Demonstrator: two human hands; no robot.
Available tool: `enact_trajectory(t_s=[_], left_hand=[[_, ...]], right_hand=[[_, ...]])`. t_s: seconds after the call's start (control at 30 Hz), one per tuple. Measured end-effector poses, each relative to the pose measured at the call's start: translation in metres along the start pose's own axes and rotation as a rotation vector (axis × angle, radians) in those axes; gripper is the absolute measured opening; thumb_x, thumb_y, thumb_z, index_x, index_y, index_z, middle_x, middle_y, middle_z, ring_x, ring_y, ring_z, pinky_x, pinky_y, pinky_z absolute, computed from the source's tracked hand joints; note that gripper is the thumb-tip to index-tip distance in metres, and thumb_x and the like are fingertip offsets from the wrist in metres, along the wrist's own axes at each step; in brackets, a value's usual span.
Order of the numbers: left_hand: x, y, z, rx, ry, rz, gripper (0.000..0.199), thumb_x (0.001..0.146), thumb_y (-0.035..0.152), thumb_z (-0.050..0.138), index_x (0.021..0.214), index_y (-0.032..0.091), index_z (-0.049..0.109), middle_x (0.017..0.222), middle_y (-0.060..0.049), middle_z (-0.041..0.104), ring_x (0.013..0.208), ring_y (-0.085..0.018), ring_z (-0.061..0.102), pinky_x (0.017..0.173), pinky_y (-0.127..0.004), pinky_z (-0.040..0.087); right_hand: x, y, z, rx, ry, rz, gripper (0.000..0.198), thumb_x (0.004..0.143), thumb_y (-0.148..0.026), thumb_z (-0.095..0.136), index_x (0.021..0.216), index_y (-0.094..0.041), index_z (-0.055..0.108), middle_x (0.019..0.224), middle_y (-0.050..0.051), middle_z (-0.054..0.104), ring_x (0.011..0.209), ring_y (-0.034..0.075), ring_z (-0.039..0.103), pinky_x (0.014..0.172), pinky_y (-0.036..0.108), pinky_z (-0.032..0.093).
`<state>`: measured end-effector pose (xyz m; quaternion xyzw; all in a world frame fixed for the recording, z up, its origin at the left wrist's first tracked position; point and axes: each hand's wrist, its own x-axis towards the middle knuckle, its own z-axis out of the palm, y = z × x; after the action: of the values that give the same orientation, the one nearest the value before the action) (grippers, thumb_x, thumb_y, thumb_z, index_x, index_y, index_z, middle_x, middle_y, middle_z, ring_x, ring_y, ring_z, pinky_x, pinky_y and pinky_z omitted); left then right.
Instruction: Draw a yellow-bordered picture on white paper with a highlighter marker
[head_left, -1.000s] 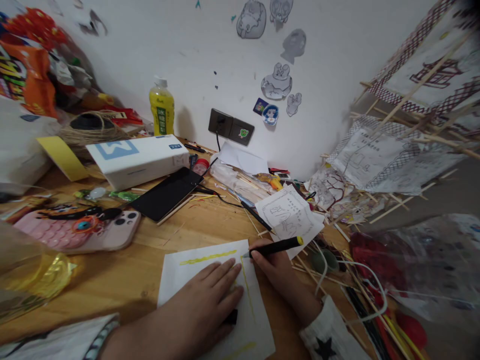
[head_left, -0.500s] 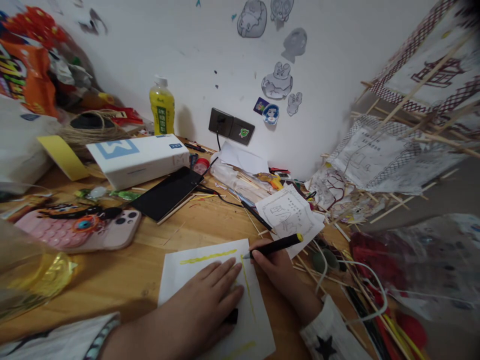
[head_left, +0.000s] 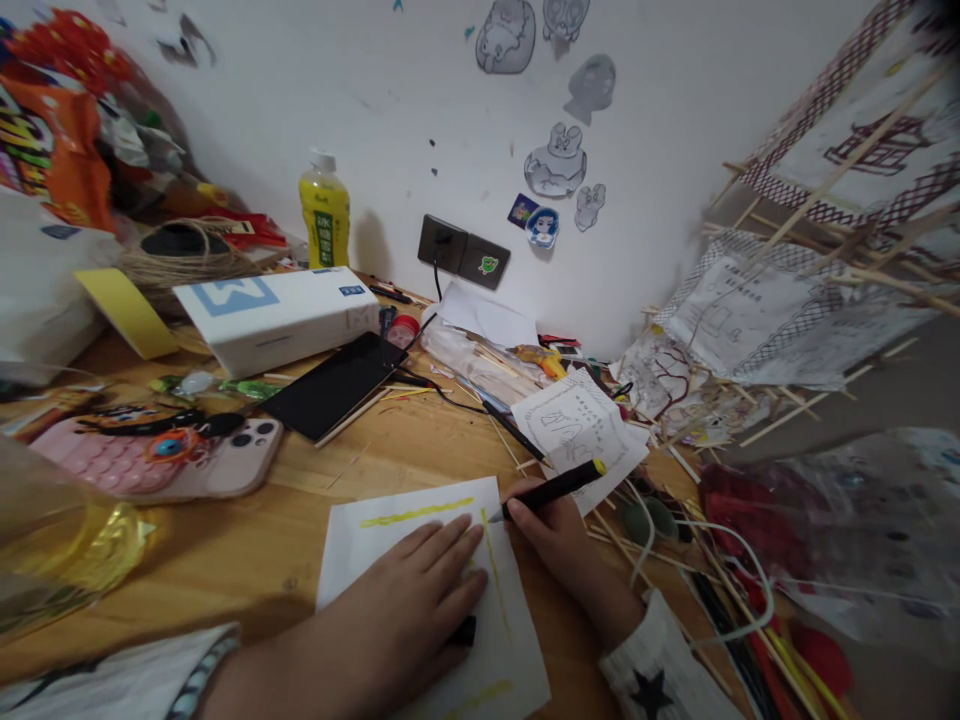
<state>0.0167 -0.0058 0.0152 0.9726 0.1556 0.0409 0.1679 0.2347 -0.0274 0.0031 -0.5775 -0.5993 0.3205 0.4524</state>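
Note:
A sheet of white paper [head_left: 352, 550] lies on the wooden table, with yellow strokes along its top, right side and bottom. My left hand [head_left: 405, 600] rests flat across it, fingers stretched out. A short black piece [head_left: 466, 631], perhaps a marker cap, pokes out by its thumb; whether the hand grips it I cannot tell. In my right hand [head_left: 551, 530] is a black marker [head_left: 555, 487] with a yellow end, pinched near its tip. The tip is at the upper end of the right-hand yellow line, close to my left fingertips.
Beyond the paper lie a black tablet-like slab [head_left: 337, 385], a white box [head_left: 285, 315] and a pink phone [head_left: 202, 460]. A drawn sheet [head_left: 574, 425] sits just past my right hand. Thin sticks and a white cord [head_left: 757, 560] crowd the right; a stick-and-paper frame [head_left: 780, 310] stands behind.
The marker's yellow end has risen slightly and its tip has shifted a touch to the right. My left hand and the paper look still.

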Motion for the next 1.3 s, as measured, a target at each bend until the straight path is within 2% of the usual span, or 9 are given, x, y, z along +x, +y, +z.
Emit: enact_trajectory(t_s=[0.17, 0.37, 0.53, 0.7, 0.93, 1.07, 1.13, 1.3], left_hand=[[-0.001, 0.0, 0.002, -0.004, 0.031, 0.005, 0.048, 0.078, 0.021, 0.069, 0.124, 0.013, 0.059, 0.144, -0.022, 0.042, 0.133, -0.036, 0.039, 0.108, -0.051, 0.036], [0.001, 0.001, -0.003, 0.024, -0.009, 0.0, 0.046, 0.079, 0.02, 0.066, 0.124, 0.013, 0.059, 0.144, -0.022, 0.042, 0.133, -0.037, 0.04, 0.106, -0.053, 0.038], [-0.001, 0.0, 0.001, -0.004, 0.037, 0.013, 0.043, 0.081, 0.021, 0.064, 0.123, 0.013, 0.059, 0.145, -0.021, 0.041, 0.134, -0.035, 0.038, 0.107, -0.053, 0.036], [-0.001, 0.0, 0.002, 0.027, 0.004, 0.007, 0.045, 0.079, 0.02, 0.065, 0.124, 0.013, 0.058, 0.145, -0.022, 0.041, 0.134, -0.035, 0.038, 0.106, -0.052, 0.038], [-0.002, -0.002, 0.008, -0.002, 0.08, 0.021, 0.043, 0.081, 0.022, 0.063, 0.123, 0.014, 0.058, 0.146, -0.02, 0.041, 0.135, -0.034, 0.037, 0.109, -0.051, 0.035], [0.0, 0.0, 0.003, 0.036, 0.023, 0.012, 0.045, 0.079, 0.021, 0.065, 0.123, 0.013, 0.059, 0.144, -0.021, 0.042, 0.134, -0.035, 0.04, 0.107, -0.051, 0.037], [0.0, 0.0, 0.004, 0.037, 0.018, -0.009, 0.047, 0.08, 0.02, 0.064, 0.126, 0.012, 0.057, 0.145, -0.022, 0.041, 0.133, -0.035, 0.04, 0.107, -0.051, 0.037], [-0.003, -0.006, 0.014, 0.015, 0.1, -0.074, 0.053, 0.083, 0.022, 0.061, 0.135, 0.016, 0.05, 0.15, -0.019, 0.032, 0.137, -0.035, 0.033, 0.109, -0.051, 0.034]], right_hand=[[-0.001, 0.001, 0.0, -0.001, -0.019, 0.03, 0.02, 0.081, -0.039, 0.062, 0.076, -0.02, 0.065, 0.067, 0.002, 0.064, 0.063, 0.017, 0.061, 0.06, 0.028, 0.05], [-0.001, 0.001, -0.001, -0.011, -0.015, 0.023, 0.021, 0.081, -0.039, 0.062, 0.076, -0.019, 0.065, 0.067, 0.002, 0.065, 0.062, 0.017, 0.06, 0.06, 0.028, 0.05], [-0.001, 0.003, -0.002, -0.029, -0.023, 0.017, 0.026, 0.082, -0.043, 0.062, 0.073, -0.019, 0.065, 0.065, 0.002, 0.065, 0.063, 0.017, 0.061, 0.061, 0.029, 0.05], [0.0, 0.003, -0.001, -0.02, -0.007, 0.01, 0.022, 0.08, -0.04, 0.063, 0.072, -0.02, 0.065, 0.067, 0.002, 0.066, 0.065, 0.018, 0.062, 0.063, 0.03, 0.051], [0.0, 0.002, -0.002, -0.03, -0.011, 0.027, 0.023, 0.08, -0.041, 0.063, 0.073, -0.02, 0.067, 0.068, 0.002, 0.068, 0.065, 0.018, 0.062, 0.064, 0.03, 0.051], [-0.001, -0.001, -0.002, -0.014, -0.026, 0.026, 0.022, 0.079, -0.04, 0.062, 0.073, -0.02, 0.066, 0.065, 0.002, 0.067, 0.063, 0.018, 0.062, 0.062, 0.03, 0.052], [-0.003, -0.002, -0.001, -0.008, -0.004, 0.027, 0.022, 0.079, -0.04, 0.061, 0.073, -0.02, 0.067, 0.065, 0.002, 0.067, 0.062, 0.018, 0.062, 0.06, 0.029, 0.052], [-0.006, 0.001, 0.0, -0.015, 0.041, 0.04, 0.023, 0.079, -0.042, 0.063, 0.077, -0.02, 0.069, 0.071, 0.004, 0.071, 0.066, 0.019, 0.064, 0.063, 0.031, 0.053]])
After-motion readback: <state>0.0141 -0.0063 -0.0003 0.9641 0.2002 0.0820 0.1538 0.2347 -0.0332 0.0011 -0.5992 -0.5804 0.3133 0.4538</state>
